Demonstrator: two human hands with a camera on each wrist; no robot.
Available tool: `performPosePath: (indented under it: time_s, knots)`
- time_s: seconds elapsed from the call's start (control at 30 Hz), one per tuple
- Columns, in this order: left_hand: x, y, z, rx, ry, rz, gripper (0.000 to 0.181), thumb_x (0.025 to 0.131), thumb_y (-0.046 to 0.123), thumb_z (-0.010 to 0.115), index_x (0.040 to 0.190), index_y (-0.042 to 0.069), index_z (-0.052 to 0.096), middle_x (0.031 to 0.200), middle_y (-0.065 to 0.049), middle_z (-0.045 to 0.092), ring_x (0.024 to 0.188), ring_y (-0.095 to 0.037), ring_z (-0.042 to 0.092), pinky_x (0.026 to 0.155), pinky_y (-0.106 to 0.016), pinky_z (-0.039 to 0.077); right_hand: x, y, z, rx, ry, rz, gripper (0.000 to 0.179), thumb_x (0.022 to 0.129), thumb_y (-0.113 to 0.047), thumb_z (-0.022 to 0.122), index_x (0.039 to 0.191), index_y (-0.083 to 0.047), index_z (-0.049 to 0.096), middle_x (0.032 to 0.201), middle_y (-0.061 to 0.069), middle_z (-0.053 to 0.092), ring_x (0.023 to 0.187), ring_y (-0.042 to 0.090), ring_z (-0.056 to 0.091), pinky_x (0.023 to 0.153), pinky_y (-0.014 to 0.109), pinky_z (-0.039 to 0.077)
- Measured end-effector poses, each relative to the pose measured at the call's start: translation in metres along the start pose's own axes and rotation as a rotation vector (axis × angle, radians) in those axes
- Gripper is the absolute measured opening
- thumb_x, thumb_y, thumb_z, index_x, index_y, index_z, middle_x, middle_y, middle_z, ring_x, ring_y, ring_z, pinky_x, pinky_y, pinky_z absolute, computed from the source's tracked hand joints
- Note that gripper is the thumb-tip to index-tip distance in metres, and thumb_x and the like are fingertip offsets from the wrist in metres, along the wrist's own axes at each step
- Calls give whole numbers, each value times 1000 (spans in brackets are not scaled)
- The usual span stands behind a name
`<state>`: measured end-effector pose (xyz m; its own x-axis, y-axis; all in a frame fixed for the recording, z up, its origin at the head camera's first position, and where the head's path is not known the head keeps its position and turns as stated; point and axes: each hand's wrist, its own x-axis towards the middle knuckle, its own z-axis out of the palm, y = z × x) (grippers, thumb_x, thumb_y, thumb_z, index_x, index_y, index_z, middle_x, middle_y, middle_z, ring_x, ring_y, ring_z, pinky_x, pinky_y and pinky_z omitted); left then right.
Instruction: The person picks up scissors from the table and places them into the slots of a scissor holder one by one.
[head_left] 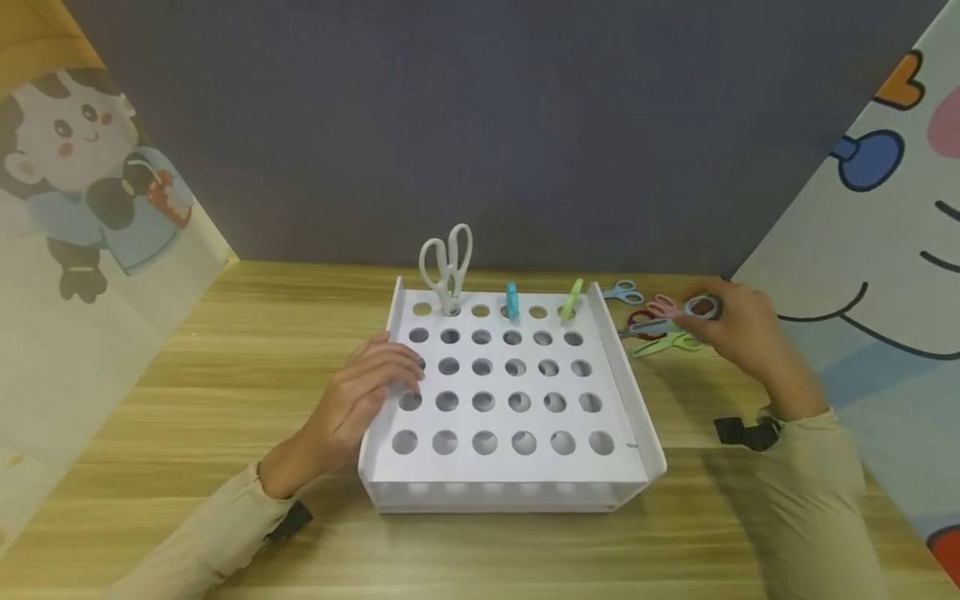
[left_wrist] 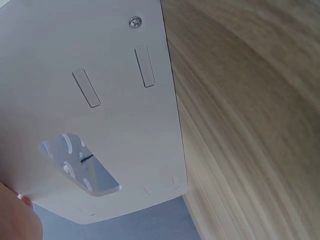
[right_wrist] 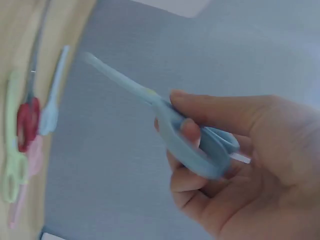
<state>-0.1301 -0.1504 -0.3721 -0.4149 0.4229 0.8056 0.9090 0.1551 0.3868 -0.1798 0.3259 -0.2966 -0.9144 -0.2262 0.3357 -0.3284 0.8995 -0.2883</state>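
A white rack with rows of round holes stands in the middle of the table. My left hand rests on its left edge, fingertips over the top panel. At the right, my right hand grips light blue scissors by the handles, blades pointing away from the palm. Below it lie green scissors, red scissors, pink scissors and another blue pair. In the rack's back row stand white scissors, a blue-handled item and a light green-handled one.
A dark grey panel rises behind the wooden table. Cartoon-printed walls flank both sides. The rack's side wall has a cutout and a screw. Black straps show at both wrists.
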Motion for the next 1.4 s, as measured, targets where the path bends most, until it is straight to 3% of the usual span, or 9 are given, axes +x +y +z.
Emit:
performPosePath:
  time_s: [0.1,0.23,0.37,0.6,0.73,0.83,0.97,1.1,1.4]
  knots:
    - [-1,0,0,3,-5,-1,32,87,1,37,99,4,67,107,-12,69,111,-31,60,116,-53,25,-4,-8,-9,23,94,-6,37,86,-12,77,117,1,62,83,18,69,54,8,53,47,29,41]
    - [-1,0,0,4,-10,-5,33,87,0,37,99,5,67,108,-12,69,112,-31,59,117,-52,25,-7,-22,-16,93,187,-12,43,87,-6,75,124,0,56,86,19,69,59,-7,52,45,16,39]
    - [0,0,0,1,-6,-1,33,86,0,37,99,5,68,108,-12,69,112,-31,59,117,-52,25,-8,-36,-21,157,308,-59,46,84,0,76,125,1,53,87,19,71,68,-19,51,54,5,39]
    - [0,0,1,0,1,10,33,87,0,37,99,4,68,106,-13,69,111,-31,60,116,-53,26,-8,-61,-24,173,573,-231,36,81,10,74,115,0,72,91,19,73,77,-12,53,64,9,35]
    - [1,0,2,-1,1,7,33,87,1,37,98,4,67,106,-12,69,111,-31,60,116,-53,26,-10,-78,-28,227,647,-279,33,82,11,72,113,-1,74,92,21,73,81,-8,56,67,11,38]
    - [1,0,1,1,1,7,32,88,2,37,98,4,67,106,-12,70,111,-31,60,116,-54,26,-12,-94,-29,269,686,-323,31,82,14,71,109,0,75,89,22,72,75,-4,53,66,11,37]
    - [1,-1,1,4,1,8,32,89,2,37,97,5,67,106,-12,70,111,-31,60,115,-55,26,-16,-116,-29,433,676,-414,25,80,18,69,103,9,74,87,22,72,69,3,49,66,13,38]
    - [1,-2,1,3,1,9,32,89,3,37,98,5,67,106,-12,70,112,-31,60,116,-55,26,-16,-126,-24,617,584,-500,22,79,21,65,100,17,70,90,18,74,71,10,54,69,16,44]
    - [1,-4,1,10,3,19,32,90,4,36,98,4,67,106,-12,70,112,-31,60,116,-55,26,-13,-118,-4,370,418,-513,39,72,17,75,107,-1,76,91,10,75,73,0,59,66,12,44]
